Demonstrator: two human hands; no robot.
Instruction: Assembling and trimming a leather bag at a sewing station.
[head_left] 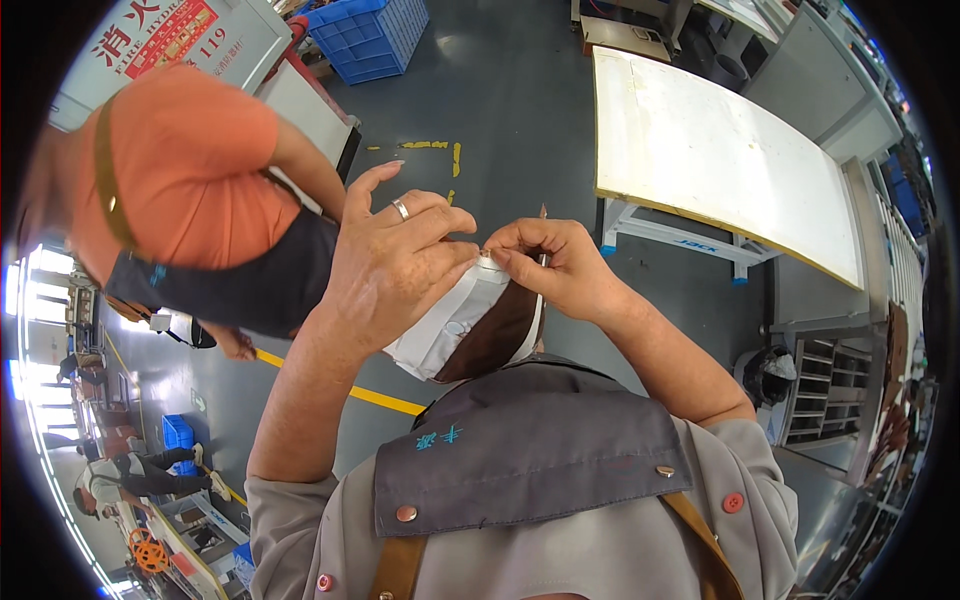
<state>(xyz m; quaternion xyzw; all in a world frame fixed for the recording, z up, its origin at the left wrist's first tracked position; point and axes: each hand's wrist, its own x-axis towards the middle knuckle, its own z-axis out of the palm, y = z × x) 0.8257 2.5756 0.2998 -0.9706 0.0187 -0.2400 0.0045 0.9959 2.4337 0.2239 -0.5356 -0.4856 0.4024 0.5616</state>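
My left hand (395, 262), with a ring on one finger, and my right hand (548, 262) meet in front of my chest. Both pinch the top edge of a folded white and brown garment piece (470, 330) with a white button on it. The right hand also holds a thin needle-like tool (543, 215) that sticks up above its fingers. The cloth hangs down between my hands, above my grey apron bib (530, 450).
A person in an orange shirt and dark apron (190, 190) stands close on my left. A long white worktable (720, 150) on a metal frame lies to the right. A blue crate (365, 35) sits at the top. Metal shelving (820, 390) is at the right edge.
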